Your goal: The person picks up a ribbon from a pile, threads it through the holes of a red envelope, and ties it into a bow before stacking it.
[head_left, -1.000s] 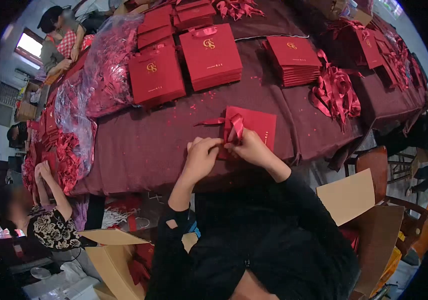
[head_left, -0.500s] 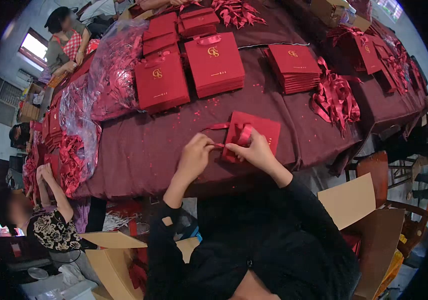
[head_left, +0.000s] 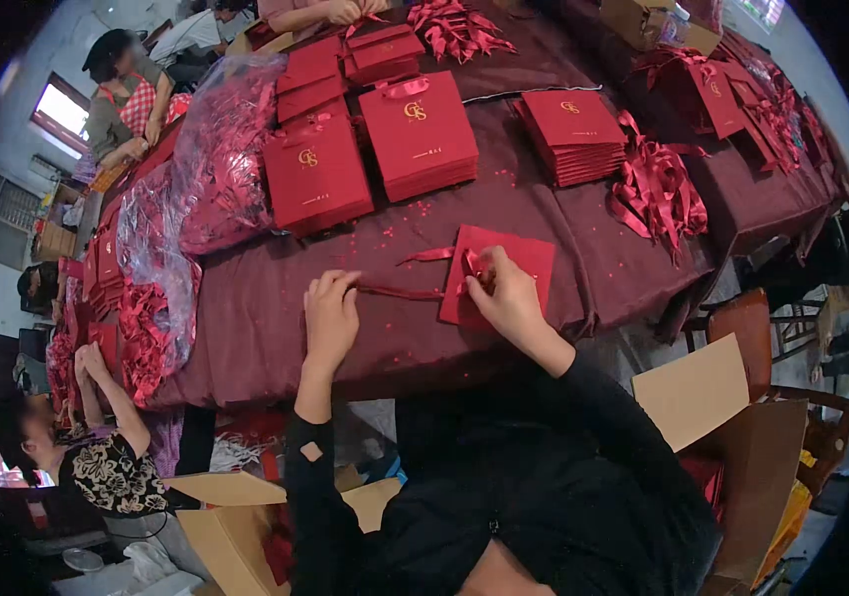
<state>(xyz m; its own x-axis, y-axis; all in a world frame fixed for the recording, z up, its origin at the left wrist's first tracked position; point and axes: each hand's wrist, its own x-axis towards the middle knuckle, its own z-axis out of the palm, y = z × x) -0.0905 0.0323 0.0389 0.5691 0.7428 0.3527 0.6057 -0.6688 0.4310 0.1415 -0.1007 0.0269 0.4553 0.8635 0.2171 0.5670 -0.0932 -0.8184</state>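
A small red paper bag [head_left: 534,260] lies flat on the cloth-covered table in front of me. Out to the left of it, my left hand [head_left: 332,316] is closed, pinching one end of a red ribbon [head_left: 400,292] that stretches straight to the bag's left side. Over the middle of the bag, my right hand [head_left: 510,298] has its fingers curled together around more red ribbon; the fingertips partly hide it. A second, short ribbon tail [head_left: 428,255] sticks out past the bag's upper left edge.
Stacks of finished-looking red bags [head_left: 420,134] and another stack [head_left: 571,134] stand farther back. Loose ribbons [head_left: 665,194] lie at right, a clear plastic sack [head_left: 226,149] at left. Open cardboard boxes [head_left: 691,392] flank me. Co-workers sit along the left; another person's hands [head_left: 350,12] work at the back.
My left hand has moved left, away from the bag, drawing the ribbon out into a long straight line. My right hand stays over the bag, its fingers shifted slightly up.
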